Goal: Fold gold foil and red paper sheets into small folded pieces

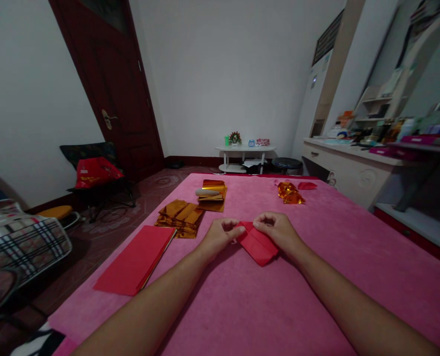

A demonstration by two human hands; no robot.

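A folded piece of red paper [259, 246] is held between my two hands above the pink cloth [242, 306]. My left hand [221, 236] pinches its upper left corner, thumb on top. At the upper right edge my right hand [275, 230] grips the same paper between thumb and fingers. To the left lies a stack of red paper sheets [136, 259] with a gold edge showing. Beyond that stack are folded gold foil pieces [180, 217] and another gold foil pile [218, 203] with a grey oblong object [207, 192] on it.
Crumpled gold foil [290, 193] and a small red piece [307, 186] lie at the far right of the cloth. A white dresser [357, 170] stands to the right; a chair with a red bag [97, 172] is at left.
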